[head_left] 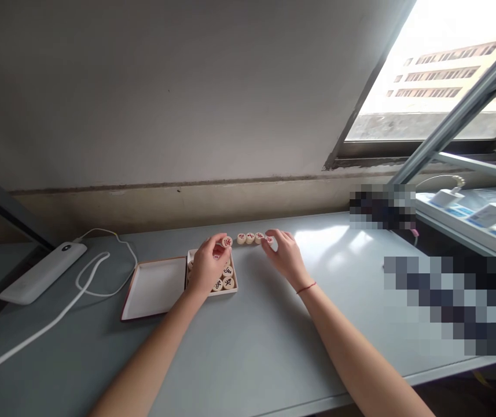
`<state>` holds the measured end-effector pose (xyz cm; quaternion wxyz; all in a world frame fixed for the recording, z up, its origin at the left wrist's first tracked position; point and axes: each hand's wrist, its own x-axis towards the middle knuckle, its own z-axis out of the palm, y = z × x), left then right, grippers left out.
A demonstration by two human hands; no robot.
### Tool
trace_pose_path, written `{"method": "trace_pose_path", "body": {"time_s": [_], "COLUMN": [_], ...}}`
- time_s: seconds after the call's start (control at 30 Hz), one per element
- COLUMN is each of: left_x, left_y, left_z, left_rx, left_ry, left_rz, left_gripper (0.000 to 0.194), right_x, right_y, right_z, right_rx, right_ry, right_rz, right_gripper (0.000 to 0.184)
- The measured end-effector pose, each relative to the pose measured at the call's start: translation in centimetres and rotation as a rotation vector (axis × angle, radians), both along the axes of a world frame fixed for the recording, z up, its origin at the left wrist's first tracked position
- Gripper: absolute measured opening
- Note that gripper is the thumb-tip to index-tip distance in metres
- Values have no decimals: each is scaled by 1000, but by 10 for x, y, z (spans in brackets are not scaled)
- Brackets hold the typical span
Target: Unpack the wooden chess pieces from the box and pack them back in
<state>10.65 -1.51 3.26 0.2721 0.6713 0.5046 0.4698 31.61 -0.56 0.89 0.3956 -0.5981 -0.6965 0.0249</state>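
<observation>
Between the thumb and fingers of my left hand (208, 263) is a round Chinese chess piece (227, 242) with a red character, held above the box's far edge. Below it lies the open box (235, 285), holding several pieces with black characters (228, 283); my hand hides part of them. To the right, a short row of red-character pieces (250, 238) lies on the desk. My right hand (286, 255) closes its thumb and fingers around the red-character piece (269, 240) at the row's right end.
The box's lid (154, 288) lies open to the left on the grey desk (248, 359). Farther left are a white power strip (43, 272) and a looping white cable (61, 315). Blurred-out items (451, 304) and a shelf with plugged-in chargers (491, 214) stand at right.
</observation>
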Motion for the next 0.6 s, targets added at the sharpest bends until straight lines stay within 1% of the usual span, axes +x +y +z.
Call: {"method": "trace_pose_path", "body": {"time_s": [0.07, 0.13, 0.23, 0.3, 0.37, 0.43, 0.53, 0.6], "left_x": [3, 7, 13, 15, 12, 5, -11, -22], "left_y": [-4, -8, -12, -14, -14, -12, -9, -7], "left_z": [0, 0, 0, 1, 2, 3, 4, 5], "left_rx": [88, 170, 256, 273, 259, 243, 234, 229], "left_ry": [158, 272, 360, 401, 440, 471, 487, 477], "left_rz": [-45, -93, -136, -151, -161, -151, -114, -79], "left_gripper": [25, 26, 32, 34, 38, 42, 39, 36], "right_x": [-17, -35, -52, -50, -37, -18, 9, 19], "right_y": [-11, -22, -32, -32, -25, -16, -2, 5], "right_z": [11, 19, 25, 25, 24, 21, 13, 5], "right_rx": [11, -25, -49, -40, -14, 4, -77, -138], "right_ry": [88, 101, 128, 160, 188, 207, 181, 128], "right_rz": [142, 230, 259, 263, 222, 98, -130, -178], "right_gripper": [19, 24, 16, 14, 18, 23, 32, 25]}}
